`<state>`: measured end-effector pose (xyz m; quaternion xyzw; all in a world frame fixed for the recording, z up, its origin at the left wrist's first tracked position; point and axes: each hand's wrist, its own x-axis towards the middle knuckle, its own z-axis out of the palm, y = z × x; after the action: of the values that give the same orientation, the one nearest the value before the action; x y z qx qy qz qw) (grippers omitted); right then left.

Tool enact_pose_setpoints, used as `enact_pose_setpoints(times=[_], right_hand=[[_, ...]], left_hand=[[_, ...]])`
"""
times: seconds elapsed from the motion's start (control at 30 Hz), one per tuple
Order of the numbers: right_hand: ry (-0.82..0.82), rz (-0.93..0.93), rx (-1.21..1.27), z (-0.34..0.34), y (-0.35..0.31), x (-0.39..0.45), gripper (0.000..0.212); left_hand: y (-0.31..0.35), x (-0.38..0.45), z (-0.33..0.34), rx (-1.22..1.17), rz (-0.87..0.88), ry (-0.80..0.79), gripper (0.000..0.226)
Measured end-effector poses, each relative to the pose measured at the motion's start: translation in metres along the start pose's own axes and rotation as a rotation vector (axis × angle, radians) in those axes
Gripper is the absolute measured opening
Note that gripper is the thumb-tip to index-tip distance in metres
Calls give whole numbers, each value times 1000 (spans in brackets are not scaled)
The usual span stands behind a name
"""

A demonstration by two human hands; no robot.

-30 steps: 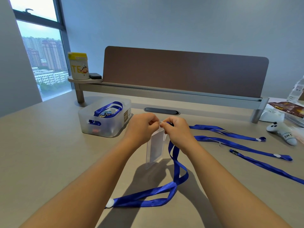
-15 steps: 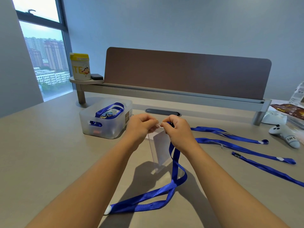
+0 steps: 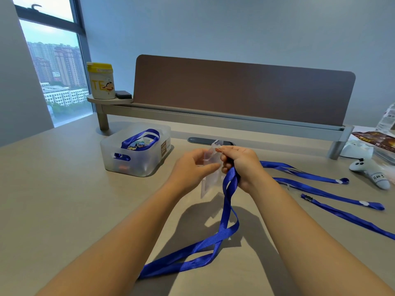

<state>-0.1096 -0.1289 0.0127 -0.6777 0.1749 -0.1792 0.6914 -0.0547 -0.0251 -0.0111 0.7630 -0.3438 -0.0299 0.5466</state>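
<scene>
Badge holder (image 3: 207, 184), a clear plastic sleeve, hangs upright in the air above the middle of the table (image 3: 64, 199), held up between the two hands. The right hand (image 3: 241, 165) pinches its top edge between thumb and forefinger, while the lower fingers of that hand curl round the blue lanyard (image 3: 229, 178). The strap drops from the fist toward six o'clock and then trails across the tabletop toward seven o'clock in a long flat loop. The left hand (image 3: 190, 169) sits at nine o'clock of the holder with its fingers loosely spread and its thumb stretched toward the plastic; I cannot tell whether the thumb actually touches it. At ten o'clock from the hands stands a translucent storage box (image 3: 136, 165) with more blue strap and some small packets inside. Three spare lanyards (image 3: 331, 194) lie flat on the table at three to four o'clock of the right hand, well apart from it. A white plush toy (image 3: 369, 169) lies beyond them at three o'clock. A yellow-lidded can (image 3: 100, 82) stands on the raised shelf at eleven o'clock, beside the brown divider panel (image 3: 235, 92).
</scene>
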Motion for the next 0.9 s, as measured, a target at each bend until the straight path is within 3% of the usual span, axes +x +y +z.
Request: enact_pose_setpoints(times=[0.07, 0.23, 0.6, 0.7, 0.8, 0.9], right_hand=[[-1, 19, 4, -2, 0, 1, 21], [83, -2, -271, -2, 1, 9, 27], [69, -193, -842, 4, 8, 25, 29], [198, -316, -991, 4, 15, 29, 20], [334, -435, -1047, -2, 8, 33, 34], [366, -498, -1133, -11, -3, 38, 41]], left_hand=[[-1, 3, 1, 148, 22, 83, 34], [-4, 8, -1, 391, 151, 282, 24], [-8, 17, -7, 385, 252, 393, 18], [-6, 21, -10, 358, 220, 426, 20], [-11, 22, -14, 352, 178, 416, 21], [-14, 21, -18, 351, 148, 382, 23]])
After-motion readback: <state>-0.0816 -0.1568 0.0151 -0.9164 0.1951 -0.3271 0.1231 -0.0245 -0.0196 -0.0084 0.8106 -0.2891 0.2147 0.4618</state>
